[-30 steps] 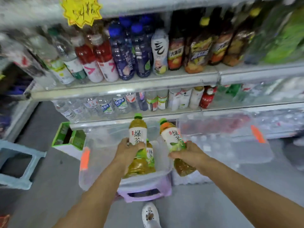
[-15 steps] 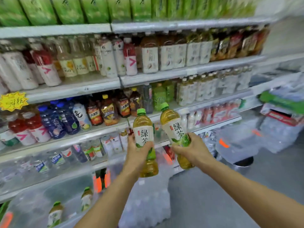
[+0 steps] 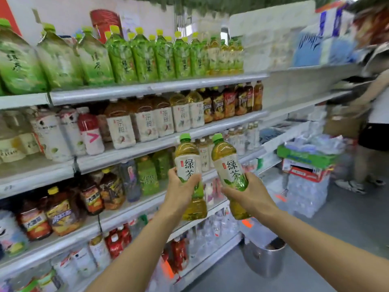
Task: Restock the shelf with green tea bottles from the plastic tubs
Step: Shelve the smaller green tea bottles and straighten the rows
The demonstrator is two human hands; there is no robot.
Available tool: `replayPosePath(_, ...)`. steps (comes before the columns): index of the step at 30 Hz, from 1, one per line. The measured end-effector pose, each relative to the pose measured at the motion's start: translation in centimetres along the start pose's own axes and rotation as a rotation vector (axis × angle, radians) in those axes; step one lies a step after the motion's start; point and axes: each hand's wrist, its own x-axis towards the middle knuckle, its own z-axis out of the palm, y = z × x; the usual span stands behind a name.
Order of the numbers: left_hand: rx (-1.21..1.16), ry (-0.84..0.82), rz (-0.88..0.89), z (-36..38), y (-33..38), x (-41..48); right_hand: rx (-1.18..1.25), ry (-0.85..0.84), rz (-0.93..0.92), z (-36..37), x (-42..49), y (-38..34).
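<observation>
Each hand holds one green tea bottle with a green cap and a white label. My left hand (image 3: 182, 189) grips the upright left bottle (image 3: 187, 159) at its middle. My right hand (image 3: 251, 196) grips the right bottle (image 3: 228, 161), which tilts slightly left. Both bottles hang side by side in front of the middle shelves (image 3: 147, 148). On the top shelf (image 3: 155, 88) stands a row of large green tea bottles (image 3: 145, 57).
Shelves of mixed drinks fill the left. A metal bucket (image 3: 263, 260) stands on the floor below my right arm. Stacked boxes and water packs (image 3: 305, 175) sit at the right. Another person (image 3: 372, 114) stands at the far right by the shelf end.
My view has swung upward from the tubs to the upper shelves. Both hands have lifted the bottles higher, still side by side. The tubs have dropped out of sight.
</observation>
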Motion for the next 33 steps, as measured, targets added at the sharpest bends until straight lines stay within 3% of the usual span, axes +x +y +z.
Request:
replayPosePath(6,-0.036,-0.041,0.061,7.7,2.2,10.7,0.012,0.030,-0.056,-4.4,12.1,0.5)
replayPosePath(16,0.009,0.028,0.128,16.7,6.1,27.1,0.056,0.039,-0.129,-11.0,30.6,0.6)
replayPosePath(21,0.033,0.105,0.153,20.4,7.5,33.4,0.063,0.057,-0.179,-14.5,38.9,0.5)
replayPosePath(33,0.147,0.424,0.357,29.5,13.6,47.4,0.089,-0.147,-0.454,-21.6,59.9,-3.3)
